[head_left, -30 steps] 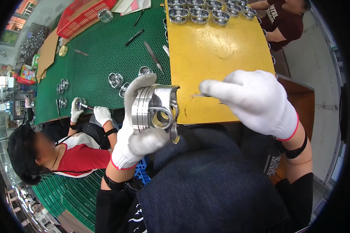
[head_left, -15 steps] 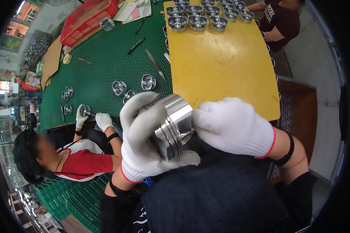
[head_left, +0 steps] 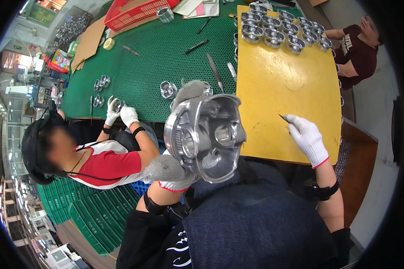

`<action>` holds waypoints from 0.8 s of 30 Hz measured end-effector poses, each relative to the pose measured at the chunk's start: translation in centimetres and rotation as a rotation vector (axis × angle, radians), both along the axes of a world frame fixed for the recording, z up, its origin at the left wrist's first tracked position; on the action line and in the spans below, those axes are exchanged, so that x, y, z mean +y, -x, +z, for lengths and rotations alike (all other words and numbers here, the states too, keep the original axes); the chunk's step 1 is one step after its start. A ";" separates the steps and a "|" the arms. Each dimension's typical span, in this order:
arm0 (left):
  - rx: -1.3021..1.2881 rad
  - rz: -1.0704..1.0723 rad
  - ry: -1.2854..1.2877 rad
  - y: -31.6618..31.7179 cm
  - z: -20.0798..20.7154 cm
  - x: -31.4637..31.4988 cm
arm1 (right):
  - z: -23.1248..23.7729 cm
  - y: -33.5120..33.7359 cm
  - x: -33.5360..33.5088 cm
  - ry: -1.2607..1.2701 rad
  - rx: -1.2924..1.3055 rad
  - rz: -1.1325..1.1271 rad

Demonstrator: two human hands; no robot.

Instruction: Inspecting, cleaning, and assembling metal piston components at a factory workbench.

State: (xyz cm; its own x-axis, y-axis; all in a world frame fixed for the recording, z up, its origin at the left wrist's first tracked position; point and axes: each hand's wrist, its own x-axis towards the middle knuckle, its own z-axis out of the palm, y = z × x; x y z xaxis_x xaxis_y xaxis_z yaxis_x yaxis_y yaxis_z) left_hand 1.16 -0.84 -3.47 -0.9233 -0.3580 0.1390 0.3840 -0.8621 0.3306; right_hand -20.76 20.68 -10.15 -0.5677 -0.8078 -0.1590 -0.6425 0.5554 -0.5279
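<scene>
A shiny metal piston [head_left: 206, 139] is held up close before me, its hollow underside and pin bores turned toward view. My left hand [head_left: 167, 170], in a white glove with greyed fingertips, is closed around it from the left; the piston hides most of the palm. Over the yellow board [head_left: 283, 98], my gloved right hand [head_left: 306, 139] is closed on a thin pointed tool [head_left: 283, 118]. Only the tool's dark tip shows past the fingers. Behind the lifted piston, another piston [head_left: 168, 90] rests on the green mat [head_left: 157, 62].
Several pistons [head_left: 274, 36] stand in rows at the board's far end. Files [head_left: 214, 71] and a red basket [head_left: 137, 13] lie on the mat. A co-worker [head_left: 103, 157] at left handles a piston; another person [head_left: 357, 51] is at far right. Green crates [head_left: 94, 219] are stacked lower left.
My left hand has brought the piston nearer and turned its hollow side to view. My right hand has drawn away from it to the right, over the board. The view has shifted.
</scene>
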 end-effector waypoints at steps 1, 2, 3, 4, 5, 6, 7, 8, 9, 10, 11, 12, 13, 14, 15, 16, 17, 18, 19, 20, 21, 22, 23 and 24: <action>0.037 -0.071 -0.029 0.0 -0.3 -0.5 | -1.4 0.1 0.5 0.000 0.000 0.009; 0.073 -0.152 -0.055 0.1 -0.8 -1.3 | -2.6 0.2 0.8 -0.059 0.005 -0.029; 0.109 -0.234 -0.072 0.1 -1.3 -2.0 | -3.8 0.1 1.0 -0.120 0.010 -0.063; 0.137 -0.315 -0.079 0.1 -2.1 -2.7 | -4.6 -0.1 1.0 -0.118 0.010 -0.048; 0.168 -0.390 -0.068 0.1 -2.8 -3.3 | -5.4 -0.2 0.9 -0.156 -0.022 -0.095; 0.199 -0.464 -0.047 0.2 -3.4 -3.8 | -6.7 -0.4 1.3 -0.199 -0.052 -0.150; 0.229 -0.538 -0.020 0.4 -3.8 -4.1 | -10.6 0.1 3.3 -0.011 -0.077 -0.204; 0.238 -0.571 -0.006 0.2 -4.0 -4.3 | -10.7 0.0 3.2 -0.014 -0.081 -0.193; 0.236 -0.565 -0.011 0.0 -3.5 -3.9 | -10.7 -0.1 3.4 0.007 -0.150 -0.257; 0.171 -0.539 -0.136 -0.1 -2.3 -3.3 | -10.8 -0.1 3.4 0.030 -0.218 -0.327; 0.106 -0.513 -0.260 -0.1 -1.1 -2.7 | -10.7 -0.2 3.3 0.027 -0.221 -0.329; 0.041 -0.483 -0.382 -0.3 -0.3 -2.2 | -10.2 -0.4 3.0 0.030 -0.226 -0.342; 0.041 -0.483 -0.385 -0.4 -0.1 -1.9 | -9.9 -0.6 2.8 0.032 -0.231 -0.357; 0.061 -0.404 -0.360 -0.4 0.1 -1.5 | -9.6 -0.7 2.6 0.029 -0.231 -0.358; 0.080 -0.326 -0.335 -0.4 0.2 -1.0 | -9.4 -0.8 2.5 0.035 -0.231 -0.358; 0.099 -0.249 -0.311 -0.4 0.3 -0.6 | -9.3 -0.9 2.5 0.041 -0.231 -0.358; 0.118 -0.171 -0.286 -0.4 0.3 -0.3 | -9.7 -0.8 2.7 0.037 -0.231 -0.360; 0.136 -0.097 -0.265 -0.3 0.2 -0.1 | -10.3 -0.7 3.0 0.034 -0.210 -0.357; 0.135 -0.102 -0.272 -0.3 0.1 0.0 | -10.5 -0.6 3.3 0.030 -0.190 -0.353; 0.169 -0.209 -0.404 -0.3 0.0 -0.1 | -10.5 -0.6 3.5 0.024 -0.189 -0.360; 0.201 -0.314 -0.532 -0.3 0.0 -0.4 | -10.4 -0.7 3.2 0.042 -0.164 -0.349; 0.232 -0.419 -0.660 -0.3 -0.1 -0.6 | -10.3 -0.8 3.0 0.061 -0.139 -0.339; 0.221 -0.421 -0.583 -0.3 -0.7 -0.8 | -10.2 -0.9 2.9 0.059 -0.141 -0.343; 0.220 -0.425 -0.585 -0.3 -1.1 -0.8 | -10.2 -0.9 2.8 0.048 -0.148 -0.341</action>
